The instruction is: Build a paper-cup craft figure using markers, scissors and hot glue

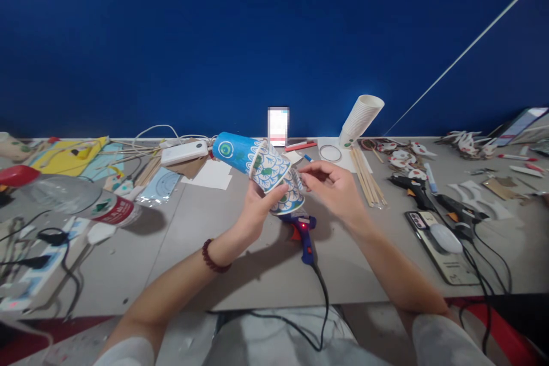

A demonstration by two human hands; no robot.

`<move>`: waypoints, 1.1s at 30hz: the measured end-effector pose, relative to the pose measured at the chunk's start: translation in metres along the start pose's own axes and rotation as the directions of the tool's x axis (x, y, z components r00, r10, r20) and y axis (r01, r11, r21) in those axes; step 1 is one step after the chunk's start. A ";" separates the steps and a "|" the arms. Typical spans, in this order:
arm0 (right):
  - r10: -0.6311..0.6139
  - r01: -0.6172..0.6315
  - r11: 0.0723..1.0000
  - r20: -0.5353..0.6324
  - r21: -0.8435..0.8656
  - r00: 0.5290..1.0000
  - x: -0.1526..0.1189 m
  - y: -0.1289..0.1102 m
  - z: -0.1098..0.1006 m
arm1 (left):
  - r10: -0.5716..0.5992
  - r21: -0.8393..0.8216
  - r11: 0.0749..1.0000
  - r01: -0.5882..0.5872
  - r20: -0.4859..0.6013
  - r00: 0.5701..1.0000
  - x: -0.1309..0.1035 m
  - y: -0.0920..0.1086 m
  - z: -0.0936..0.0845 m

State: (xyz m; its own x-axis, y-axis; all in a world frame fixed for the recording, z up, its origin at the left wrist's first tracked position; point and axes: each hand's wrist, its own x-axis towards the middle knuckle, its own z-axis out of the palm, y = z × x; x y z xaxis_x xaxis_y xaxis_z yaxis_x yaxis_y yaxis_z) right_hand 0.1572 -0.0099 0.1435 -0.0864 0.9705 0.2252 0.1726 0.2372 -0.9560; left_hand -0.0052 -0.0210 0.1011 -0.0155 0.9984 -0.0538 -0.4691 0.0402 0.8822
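At the far left, a white power strip [45, 280] lies on the table below a red-capped bottle [118, 210] on its side, with a yellow sheet [79, 157] behind it. Further right, near the wall, sits a white device [184, 152]. The left hand [259, 206] grasps the painted paper cups [270, 170], joined in a bent row, raised above the table; the blue end, bearing a ringed green eye, points left. Below them lies a blue glue gun [306, 237], its red light lit. The right hand [328, 182] has thumb and fingertips drawn together at the cups' right edge; whether they grip anything, I cannot tell. Beyond it, a stack of white cups [361, 119] leans behind wooden sticks [366, 177]. Further right, a white mouse [446, 238] rests on a phone [448, 269].
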 end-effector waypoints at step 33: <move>0.134 -0.078 0.986 0.414 -0.148 0.900 0.029 0.033 -0.032 | -0.010 -0.030 1.000 0.007 -0.099 0.995 0.017 -0.011 -0.009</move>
State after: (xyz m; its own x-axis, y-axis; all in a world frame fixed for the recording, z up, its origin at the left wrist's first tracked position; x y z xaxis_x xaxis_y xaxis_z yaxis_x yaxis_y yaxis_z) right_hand 0.1913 0.0270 0.1247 -0.4610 0.8874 -0.0030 0.3222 0.1643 -0.9323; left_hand -0.0086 -0.0044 0.0861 -0.0979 0.9892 -0.1088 -0.4958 0.0463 0.8672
